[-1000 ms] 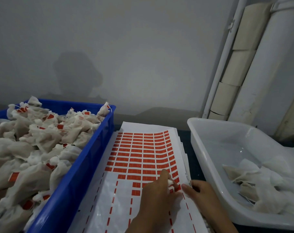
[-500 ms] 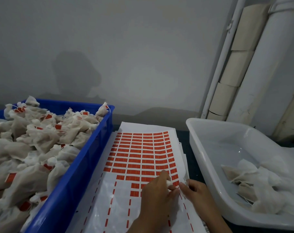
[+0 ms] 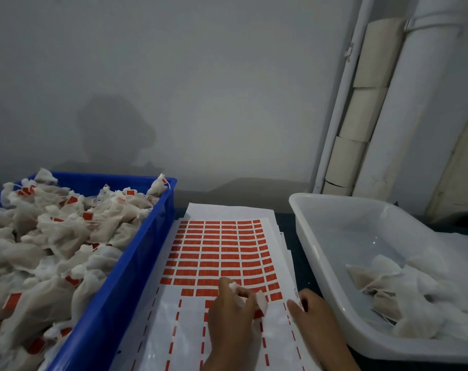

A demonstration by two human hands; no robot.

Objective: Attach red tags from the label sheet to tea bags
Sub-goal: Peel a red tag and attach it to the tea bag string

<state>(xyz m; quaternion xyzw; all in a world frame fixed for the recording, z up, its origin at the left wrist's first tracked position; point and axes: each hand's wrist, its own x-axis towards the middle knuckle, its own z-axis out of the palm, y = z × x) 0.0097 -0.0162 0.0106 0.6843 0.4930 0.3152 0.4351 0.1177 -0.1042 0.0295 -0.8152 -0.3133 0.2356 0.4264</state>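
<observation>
Label sheet (image 3: 222,253) lies flat between blue crate (image 3: 136,253) and white tub (image 3: 321,253), long axis running away from me toward wall. Upper rows full of red tags (image 3: 228,263); near rows stripped, only thin red slivers left. My left hand (image 3: 231,319) over sheet's near part, fingers pinching small white tea bag piece (image 3: 261,302). My right hand (image 3: 314,317) rests on sheet's right edge, fingers relaxed. Tagged tea bags (image 3: 53,236) heaped in crate; untagged bags (image 3: 404,293) in tub.

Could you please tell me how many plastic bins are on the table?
2: a blue plastic crate at the left, heaped with red-tagged tea bags, and a white plastic tub at the right holding a few untagged tea bags. The red label sheet lies between them.
</observation>
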